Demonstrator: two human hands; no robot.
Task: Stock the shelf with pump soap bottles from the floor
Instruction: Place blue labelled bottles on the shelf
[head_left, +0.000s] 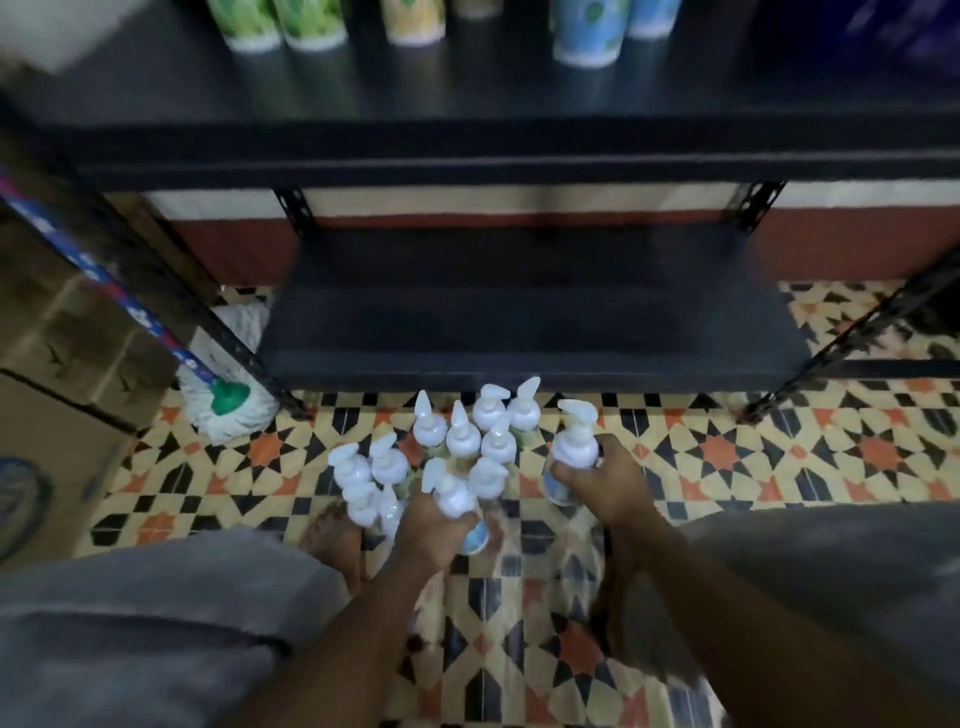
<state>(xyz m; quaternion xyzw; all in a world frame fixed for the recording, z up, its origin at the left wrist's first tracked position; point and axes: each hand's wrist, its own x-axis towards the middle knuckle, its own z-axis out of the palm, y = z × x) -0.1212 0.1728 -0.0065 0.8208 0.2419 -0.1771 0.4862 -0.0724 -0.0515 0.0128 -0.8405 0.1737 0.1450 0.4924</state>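
1. Left hand (434, 525) has its fingers curled round the body of a white-pump bottle (453, 496), gripping it below the pump, with the nozzle pointing away from the wrist.
2. Right hand (608, 480) grips a second bottle (571, 447) the same way, fingers wrapped round its body (a bluish label shows just under the knuckles). Whether either held bottle is off the ground cannot be told.
3. Between the two hands, and just beyond the left one, the standing bottles (462, 436) crowd together upright on the tiled floor (727, 457), many of them touching.
4. Beyond both hands, past that cluster, the lower shelf (519, 322) of a dark rack sits low over the floor.
5. Farther ahead of the hands, the upper shelf (467, 98) carries printed tubs (260, 26) in green, yellow and blue.
6. Out to the left of the left hand, a mop (228, 402) with a green collar rests by the rack's leg, and a cardboard box (62, 374) stands beyond it.
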